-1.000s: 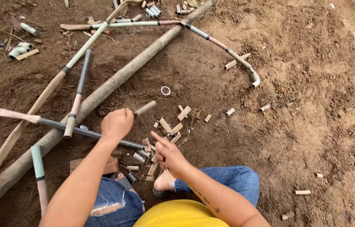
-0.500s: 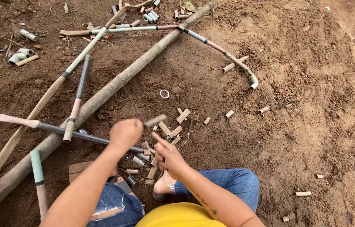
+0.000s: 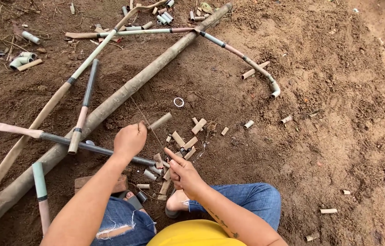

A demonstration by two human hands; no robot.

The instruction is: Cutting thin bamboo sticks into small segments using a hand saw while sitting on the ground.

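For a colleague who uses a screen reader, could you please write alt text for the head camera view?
Seen from above, a seated person's left hand grips a short bamboo piece while the right hand hovers, fingers extended, over cut bamboo bits on bare soil. Long bamboo poles lie to the left.

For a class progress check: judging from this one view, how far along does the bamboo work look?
Done: several joined poles with dark sleeves lie on the soil, and many short cut pieces are scattered about. In hand: the left hand grips a short bamboo piece; the right hand points over the pile. Left: loose pieces and a small ring remain unjoined.
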